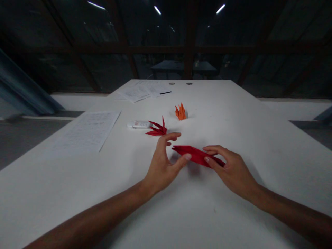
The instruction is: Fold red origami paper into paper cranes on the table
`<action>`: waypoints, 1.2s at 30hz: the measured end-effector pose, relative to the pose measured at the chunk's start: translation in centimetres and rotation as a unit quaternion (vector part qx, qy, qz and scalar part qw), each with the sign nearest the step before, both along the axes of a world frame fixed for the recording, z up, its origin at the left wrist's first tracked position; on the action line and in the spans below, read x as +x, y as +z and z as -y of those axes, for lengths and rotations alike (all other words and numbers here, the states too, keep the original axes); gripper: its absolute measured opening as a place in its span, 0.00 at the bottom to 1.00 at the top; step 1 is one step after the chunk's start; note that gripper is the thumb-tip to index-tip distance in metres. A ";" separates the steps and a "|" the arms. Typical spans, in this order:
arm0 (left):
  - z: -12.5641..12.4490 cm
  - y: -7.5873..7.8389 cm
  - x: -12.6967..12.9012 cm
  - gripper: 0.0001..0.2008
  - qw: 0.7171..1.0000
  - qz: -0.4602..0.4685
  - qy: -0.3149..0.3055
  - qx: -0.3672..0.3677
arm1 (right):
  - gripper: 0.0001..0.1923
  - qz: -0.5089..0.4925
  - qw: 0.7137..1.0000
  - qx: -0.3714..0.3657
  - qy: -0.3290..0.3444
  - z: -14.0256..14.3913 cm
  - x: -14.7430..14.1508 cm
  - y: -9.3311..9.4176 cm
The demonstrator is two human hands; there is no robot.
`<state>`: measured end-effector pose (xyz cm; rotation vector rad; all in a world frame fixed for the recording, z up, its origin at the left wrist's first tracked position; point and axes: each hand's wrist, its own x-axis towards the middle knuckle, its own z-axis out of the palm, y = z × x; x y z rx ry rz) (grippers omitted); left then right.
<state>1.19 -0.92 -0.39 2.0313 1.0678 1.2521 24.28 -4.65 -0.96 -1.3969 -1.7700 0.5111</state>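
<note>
We have the folded red paper (195, 155) over the white table (233, 221), our right hand (233, 169) pinching one end, presumably to steady it; our left hand (163, 167) gapes, only its thumb apparently touching. A red figure (158, 130) and an orange figure (181, 112) sit beyond, seemingly leaving us room.

Two bare human arms show from the forearms down, cut off by the picture's edges. The left forearm (98, 214) enters at about seven o'clock, the right forearm (293, 211) at about four. Both look slim and smooth, narrowing at the wrist and broadening towards the edge. The left hand (162, 169) and the right hand (237, 173) are bare too, with slender fingers (218, 149). A short, neat, rounded nail shows on the left thumb (181, 162) and on the right thumb (215, 165); finer skin detail is blurred.
</note>
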 end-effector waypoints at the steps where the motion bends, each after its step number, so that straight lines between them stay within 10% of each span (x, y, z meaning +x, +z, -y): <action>1: 0.0 0.0 0.2 0.25 0.997 0.056 0.003 -0.043 | 0.10 -0.051 0.999 -0.013 -0.012 -0.1 0.0 0.3; 6: 1.1 -0.6 2.2 0.29 0.953 0.157 -0.122 -0.230 | 0.09 -0.274 0.959 -0.068 0.000 0.2 -1.3 1.1; 16: 2.7 0.6 2.8 0.16 0.987 0.085 -0.071 -0.117 | 0.11 -0.415 0.897 -0.145 0.039 2.0 -4.1 -0.7; 22: 2.9 1.2 2.7 0.03 0.993 0.023 -0.083 -0.081 | 0.11 -0.398 0.907 -0.132 0.042 2.0 -4.1 -0.6; 36: 2.5 0.0 2.6 0.12 0.966 0.148 -0.117 -0.180 | 0.09 -0.367 0.918 -0.139 0.056 1.7 -3.7 -0.2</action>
